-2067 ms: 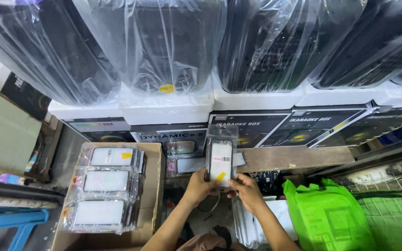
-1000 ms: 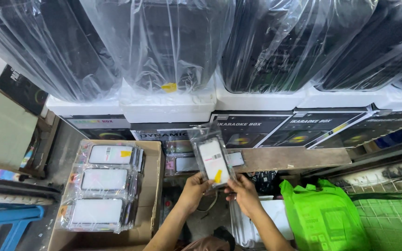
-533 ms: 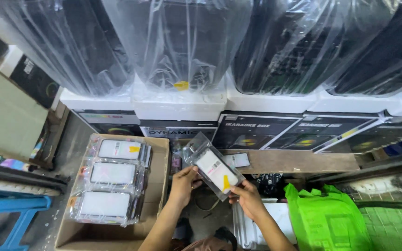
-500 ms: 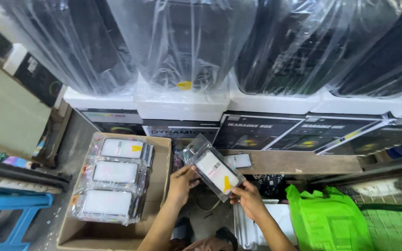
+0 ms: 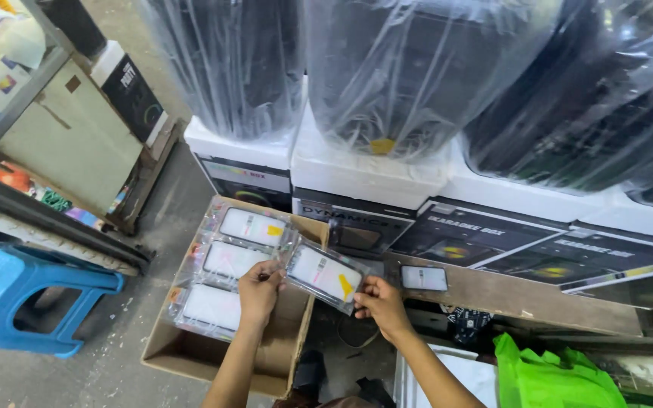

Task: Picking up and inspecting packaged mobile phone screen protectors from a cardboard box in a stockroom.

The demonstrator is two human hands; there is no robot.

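**Packaged phone case held over an open carton**

Holding a packaged phone case (image 5: 324,273) between them, both hands hover at the right edge of an open cardboard box (image 5: 281,361). The left hand (image 5: 259,291) is closed on the left end of the clear plastic sleeve, thumb on top and fingers curled under it. The right hand (image 5: 378,301) pinches the sleeve's lower right corner between thumb and fingertips. The package lies nearly flat, tilted slightly down to the right, with a white insert card showing through the plastic and a small yellow sticker (image 5: 346,285) near its right end.

Inside the box, to the left of the held package, three stacks of similar packaged cases (image 5: 228,281) sit in a row running from the far wall toward the person; the farthest stack also carries a yellow sticker. The held package's left end overlaps the right edge of these stacks.

Beyond the right hand, one more packaged case (image 5: 424,278) lies on a wooden plank (image 5: 523,296). Behind it stand dark printed cartons (image 5: 462,236), white foam blocks (image 5: 364,174) and large black items wrapped in clear plastic (image 5: 417,68). A blue plastic stool (image 5: 28,295) stands well to the left, and a green bag (image 5: 553,378) sits at the lower right.
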